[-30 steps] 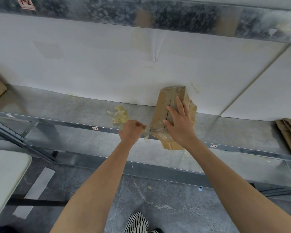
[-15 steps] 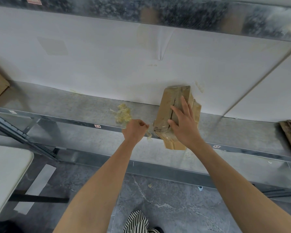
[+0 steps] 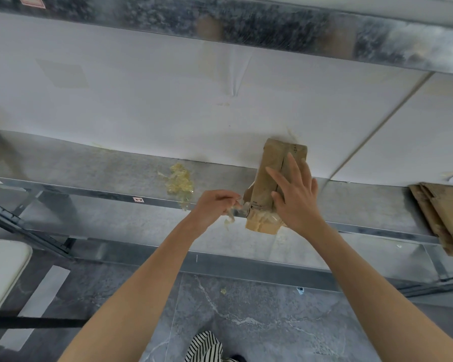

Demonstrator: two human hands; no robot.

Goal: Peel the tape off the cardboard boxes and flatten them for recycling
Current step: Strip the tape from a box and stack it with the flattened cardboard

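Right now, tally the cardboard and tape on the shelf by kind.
Cardboard box: 1
Flattened cardboard pile: 1
Tape wad: 1
Tape strip, pinched by the left hand: 1
Total: 4
A brown sliver at the left edge is too cut off to count.

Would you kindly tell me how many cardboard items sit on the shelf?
2: the box pressed under the right hand, and a flattened stack at the shelf's right end. More may lie hidden beyond the left edge.
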